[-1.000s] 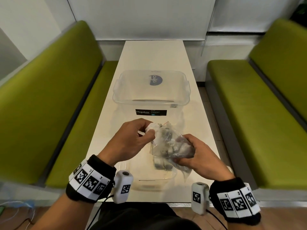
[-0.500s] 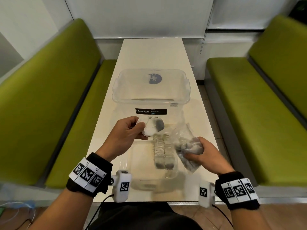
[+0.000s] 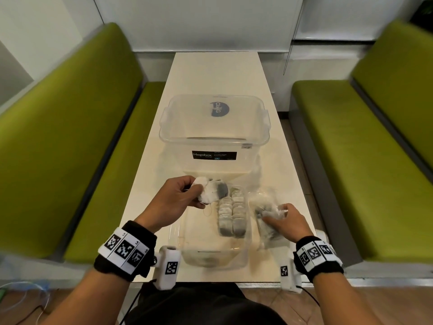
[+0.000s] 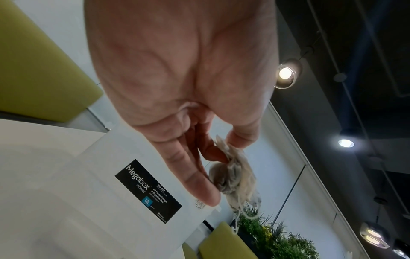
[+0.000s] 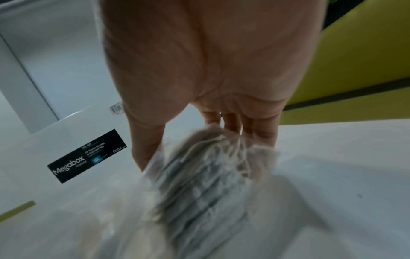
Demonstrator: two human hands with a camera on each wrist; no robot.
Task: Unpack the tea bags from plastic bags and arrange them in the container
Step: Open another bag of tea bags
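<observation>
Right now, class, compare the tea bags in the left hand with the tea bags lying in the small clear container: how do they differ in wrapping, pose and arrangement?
The tea bags in the left hand are a loose bunch, pinched by the left hand above the table; the tea bags in the small clear container lie in two neat rows, touched by no hand. The held bunch dangles strings; the rows' strings cannot be made out. Both are out of the plastic bag, which the right hand holds.
</observation>
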